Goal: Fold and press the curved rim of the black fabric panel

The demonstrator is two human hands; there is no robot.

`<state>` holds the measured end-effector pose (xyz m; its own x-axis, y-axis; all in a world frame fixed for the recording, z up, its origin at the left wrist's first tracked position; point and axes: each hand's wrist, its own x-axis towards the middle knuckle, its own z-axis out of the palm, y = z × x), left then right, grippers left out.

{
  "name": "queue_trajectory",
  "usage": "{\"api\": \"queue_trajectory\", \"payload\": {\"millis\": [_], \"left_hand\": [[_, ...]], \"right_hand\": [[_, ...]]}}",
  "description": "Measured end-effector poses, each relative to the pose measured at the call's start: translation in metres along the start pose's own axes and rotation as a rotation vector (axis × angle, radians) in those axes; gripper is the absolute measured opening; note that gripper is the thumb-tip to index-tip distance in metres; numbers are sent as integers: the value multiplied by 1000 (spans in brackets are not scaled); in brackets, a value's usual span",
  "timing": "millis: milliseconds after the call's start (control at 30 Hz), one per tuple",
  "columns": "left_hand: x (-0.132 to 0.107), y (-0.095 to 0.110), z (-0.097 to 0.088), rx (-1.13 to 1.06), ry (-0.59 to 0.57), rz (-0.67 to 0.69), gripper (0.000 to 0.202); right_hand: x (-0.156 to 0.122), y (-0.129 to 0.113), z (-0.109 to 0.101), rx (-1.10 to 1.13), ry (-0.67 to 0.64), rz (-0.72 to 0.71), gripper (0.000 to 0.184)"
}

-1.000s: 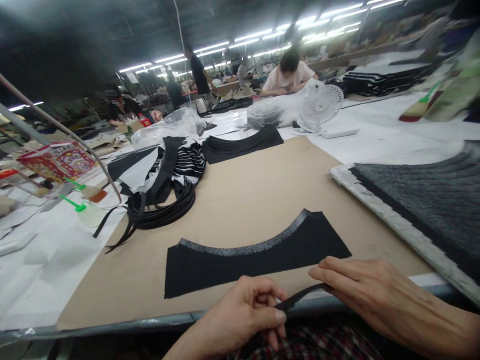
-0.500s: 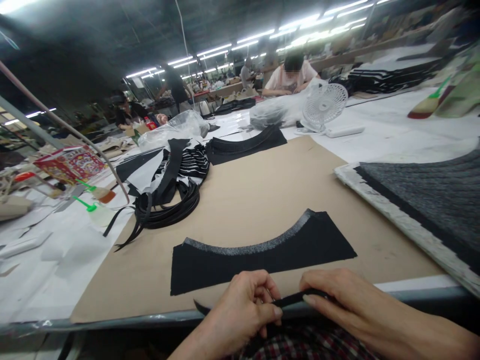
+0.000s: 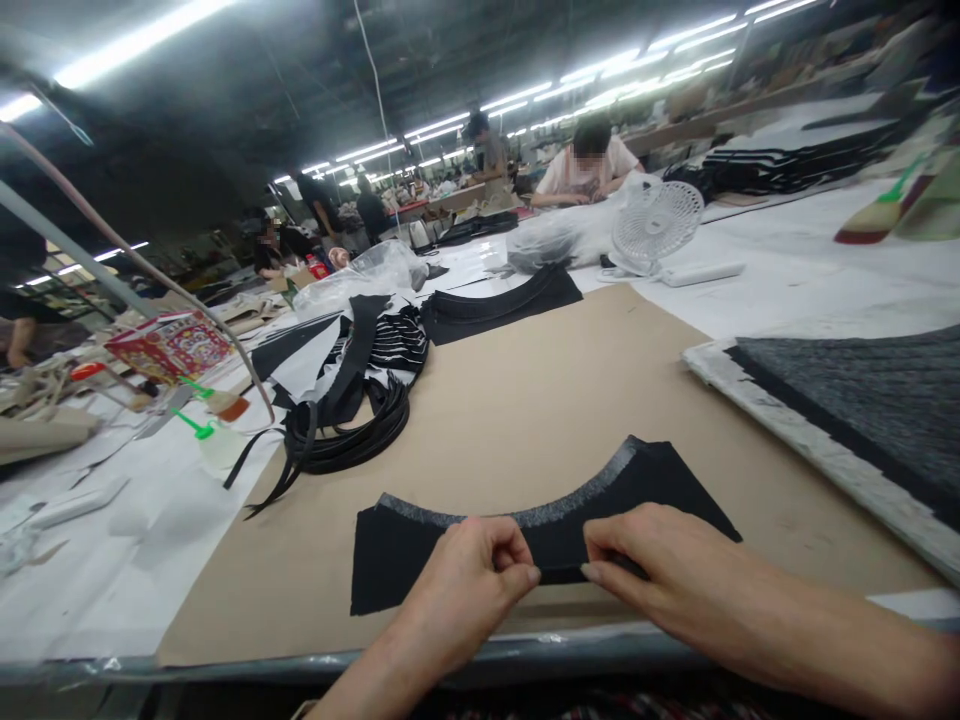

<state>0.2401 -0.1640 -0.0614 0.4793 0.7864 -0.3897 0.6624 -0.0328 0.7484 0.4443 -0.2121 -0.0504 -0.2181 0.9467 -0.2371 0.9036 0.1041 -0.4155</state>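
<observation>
probably light, limp black strip (image 3: 561, 576), best held near ends; left hand (image 3: 466, 578), right hand (image 3: 649, 552) pinching it above worktop's (image 3: 82, 612) front edge.

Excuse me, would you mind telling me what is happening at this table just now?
A person's left hand and right hand pinch a narrow black strip, a short stretch of it showing between them. They hold it near the front edge of a black piece with a speckled grey curved border; whether the two touch is unclear. That piece lies on a brown sheet, with a coil of black strips farther left.
</observation>
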Motion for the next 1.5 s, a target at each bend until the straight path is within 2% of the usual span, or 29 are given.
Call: {"api": "queue_trajectory", "payload": {"millis": [167, 333, 467, 667, 900, 1500], "left_hand": [[23, -14, -8, 70, 50, -54, 8], [42, -19, -9, 114, 81, -102, 6], [50, -20, -10, 133, 81, -122, 5], [58, -24, -10, 135, 73, -135, 5], [64, -27, -9, 128, 80, -148, 4], [68, -31, -2, 199, 119, -177, 5]], "right_hand": [[28, -10, -3, -252, -13, 0, 21], [51, -7, -2, -221, -112, 22, 28], [62, 1, 4, -212, -92, 7, 29], [70, 8, 12, -201, -71, -8, 27], [76, 2, 9, -226, -147, 35, 28], [80, 5, 14, -264, -135, 16, 29]]}}
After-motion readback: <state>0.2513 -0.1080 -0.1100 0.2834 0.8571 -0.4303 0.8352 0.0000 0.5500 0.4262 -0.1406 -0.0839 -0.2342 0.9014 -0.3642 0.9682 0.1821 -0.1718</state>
